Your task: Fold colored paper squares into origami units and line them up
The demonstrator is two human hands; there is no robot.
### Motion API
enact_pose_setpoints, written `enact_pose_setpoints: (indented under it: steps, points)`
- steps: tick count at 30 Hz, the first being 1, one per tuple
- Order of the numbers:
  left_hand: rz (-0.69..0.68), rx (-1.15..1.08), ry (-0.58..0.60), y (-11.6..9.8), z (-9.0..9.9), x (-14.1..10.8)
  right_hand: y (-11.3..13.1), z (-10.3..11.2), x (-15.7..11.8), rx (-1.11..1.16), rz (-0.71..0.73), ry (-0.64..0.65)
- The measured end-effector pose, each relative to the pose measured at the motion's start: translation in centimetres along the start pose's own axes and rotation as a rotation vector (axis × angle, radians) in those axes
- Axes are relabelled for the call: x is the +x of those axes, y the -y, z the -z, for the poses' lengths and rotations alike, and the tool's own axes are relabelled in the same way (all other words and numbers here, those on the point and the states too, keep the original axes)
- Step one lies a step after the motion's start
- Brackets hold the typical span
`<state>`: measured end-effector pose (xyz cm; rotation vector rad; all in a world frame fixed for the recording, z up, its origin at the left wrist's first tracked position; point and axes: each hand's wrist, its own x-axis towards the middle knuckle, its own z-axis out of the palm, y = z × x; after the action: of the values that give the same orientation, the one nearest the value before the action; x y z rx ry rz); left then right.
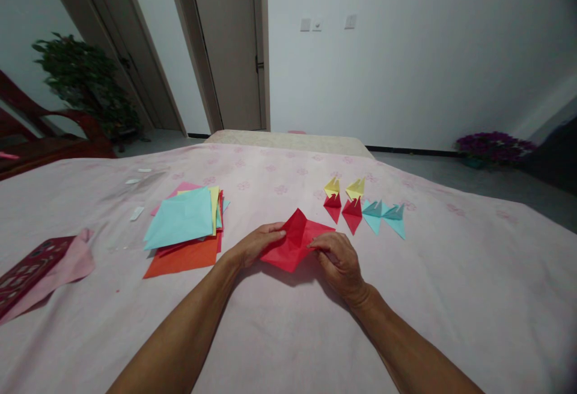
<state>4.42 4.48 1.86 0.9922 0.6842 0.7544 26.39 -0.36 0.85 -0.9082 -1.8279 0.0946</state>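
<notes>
Between my two hands is a sheet of red origami paper [294, 248], creased and partly opened out, with one corner standing up. My left hand [259, 244] grips its left side, thumb on top and fingers behind. At the right edge, my right hand [337, 257] pinches the paper between thumb and curled fingers. Beyond my right hand stand folded paper figures in rows: yellow ones [356, 188] at the back, red ones [352, 215] in front of them, and light blue ones [393, 220] to the right.
Left of my hands lies a loose stack of coloured paper sheets [180, 220], light blue on top, orange underneath. A dark red patterned box [33, 265] rests on pink cloth at far left. White scraps [137, 214] and clear film lie near the stack. A pink flowered cloth [428, 322] covers the table.
</notes>
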Motion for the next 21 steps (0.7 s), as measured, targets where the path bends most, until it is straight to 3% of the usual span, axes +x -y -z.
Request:
enact_pose_setpoints:
  steps: [8,17,21]
  points:
    - [0.012,-0.018,0.022,-0.1,-0.3,0.2,-0.6,-0.3,-0.2,0.04,-0.137,-0.053]
    - [0.014,0.117,0.117,-0.5,-0.4,-0.8,0.4,0.3,0.1,0.029,0.031,0.027]
    - [-0.018,0.1,0.047,-0.4,0.5,-0.5,0.4,0.5,0.2,-0.031,0.141,0.026]
